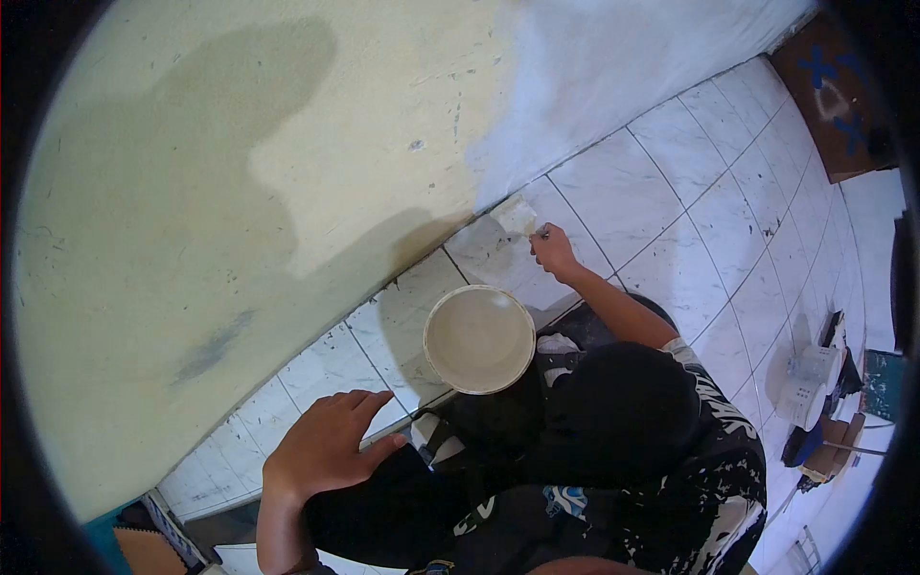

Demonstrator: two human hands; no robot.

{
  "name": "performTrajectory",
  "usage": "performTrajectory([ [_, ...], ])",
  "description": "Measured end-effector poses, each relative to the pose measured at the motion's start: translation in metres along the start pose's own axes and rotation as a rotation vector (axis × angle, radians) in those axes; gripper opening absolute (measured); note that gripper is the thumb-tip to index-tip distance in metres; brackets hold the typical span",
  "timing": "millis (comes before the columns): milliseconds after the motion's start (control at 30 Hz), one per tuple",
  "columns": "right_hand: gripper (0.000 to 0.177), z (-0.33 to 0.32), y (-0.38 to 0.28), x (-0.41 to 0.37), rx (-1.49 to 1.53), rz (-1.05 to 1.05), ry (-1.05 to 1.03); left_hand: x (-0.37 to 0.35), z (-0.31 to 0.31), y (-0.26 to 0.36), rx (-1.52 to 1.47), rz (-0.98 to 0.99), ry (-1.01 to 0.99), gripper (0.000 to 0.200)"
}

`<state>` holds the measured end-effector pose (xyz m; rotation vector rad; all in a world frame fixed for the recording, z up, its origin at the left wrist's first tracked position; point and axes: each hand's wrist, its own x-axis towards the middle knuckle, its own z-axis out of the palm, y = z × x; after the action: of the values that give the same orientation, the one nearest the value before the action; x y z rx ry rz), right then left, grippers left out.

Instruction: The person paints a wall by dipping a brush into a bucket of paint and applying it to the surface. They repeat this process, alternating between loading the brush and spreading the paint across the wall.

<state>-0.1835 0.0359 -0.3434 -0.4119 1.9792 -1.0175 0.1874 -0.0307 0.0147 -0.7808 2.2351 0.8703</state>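
Note:
My right hand (554, 251) is closed around the short handle of a scraper with a wide, pale blade (516, 217). The blade is low over the floor tiles beside the foot of the wall. Between that hand and my left hand stands a round white bucket (479, 340), its inside coated with a pale material whose depth I cannot tell. My left hand (326, 443), palm down with fingers and thumb apart, is over my dark-clothed leg and holds nothing. It is left of and below the bucket.
The wall (364, 144) is yellowish, with a whiter patch (594, 67) farther along. Marble-patterned tiles (661, 230) border it. A brown board with blue marks (832, 96) is at upper right. Assorted items, including a white object (805, 383), lie at right. A toothed brown piece (149, 553) is at lower left.

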Motion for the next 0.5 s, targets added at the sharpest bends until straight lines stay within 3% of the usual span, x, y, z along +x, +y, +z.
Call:
performTrajectory([
  [500, 0.022, 0.012, -0.013, 0.011, 0.024, -0.025, -0.017, 0.002, 0.0, 0.001, 0.016, -0.013, -0.003, 0.057],
])
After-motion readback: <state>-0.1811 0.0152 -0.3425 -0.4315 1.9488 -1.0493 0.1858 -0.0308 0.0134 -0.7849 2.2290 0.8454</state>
